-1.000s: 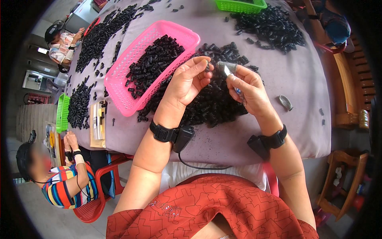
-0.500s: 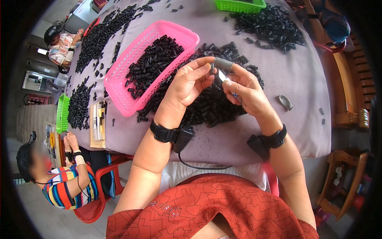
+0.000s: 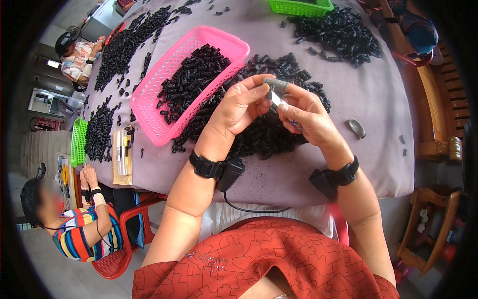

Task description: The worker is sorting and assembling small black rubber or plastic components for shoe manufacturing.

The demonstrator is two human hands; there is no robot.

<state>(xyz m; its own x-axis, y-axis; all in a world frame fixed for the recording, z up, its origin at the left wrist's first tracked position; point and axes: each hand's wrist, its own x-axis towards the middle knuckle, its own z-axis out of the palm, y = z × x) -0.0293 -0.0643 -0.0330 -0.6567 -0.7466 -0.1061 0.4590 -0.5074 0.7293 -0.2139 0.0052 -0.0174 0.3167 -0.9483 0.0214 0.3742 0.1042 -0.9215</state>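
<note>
Over the heap of small black plastic parts (image 3: 264, 132), my two hands meet. My left hand (image 3: 241, 109) is closed in a pinch on one small black plastic part (image 3: 269, 93), mostly hidden by the fingers. In my right hand (image 3: 309, 118) is a small knife (image 3: 276, 99) with a silver blade, its tip against the black part. A grey finger sleeve (image 3: 276, 84) covers my right index finger, which reaches across to the left fingertips. Left of the heap, a pink basket (image 3: 149, 107) holds many similar black parts.
Another grey finger sleeve (image 3: 356, 128) lies right of my hands. Green baskets (image 3: 78, 142) and more black heaps (image 3: 343, 37) stand around the table. A tray with tools (image 3: 122, 157) is at the left edge. Other people (image 3: 87, 229) sit at the left and far right.
The knife and the right fingers have shifted slightly left, and the blade now shows more beside the black part. My left hand has turned a little; less of the part shows.
</note>
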